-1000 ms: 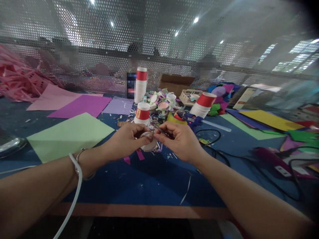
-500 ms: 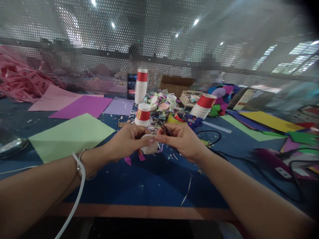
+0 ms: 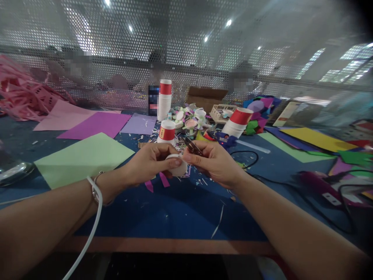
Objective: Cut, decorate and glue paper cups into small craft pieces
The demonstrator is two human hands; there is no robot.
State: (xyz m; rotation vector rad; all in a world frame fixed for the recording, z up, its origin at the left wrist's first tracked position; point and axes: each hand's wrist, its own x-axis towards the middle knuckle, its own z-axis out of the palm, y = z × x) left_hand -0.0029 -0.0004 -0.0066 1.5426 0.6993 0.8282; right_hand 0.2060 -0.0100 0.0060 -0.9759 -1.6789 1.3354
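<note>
So both hands are up just above the blue desk [image 3: 175, 217], working on one small white cup piece [image 3: 178, 168]. The left hand [image 3: 148, 165] has its fingers curled round it, thumb pressed on the rim, and the right hand [image 3: 214, 163] is pinching a small pair of scissors [image 3: 192, 147] with the blades right at the cup's edge. Can't tell if the blades are open or closed, too dark and tiny. Progress-wise I'd guess it's mid-trim: paper scraps [image 3: 163, 179] are scattered right below the hands, and a pile of finished-looking little cup flowers [image 3: 190, 118] sits further back near the red-and-white paper cups [image 3: 166, 132]. This piece looks plain white so far, so cutting and decorating seem left to do.
</note>
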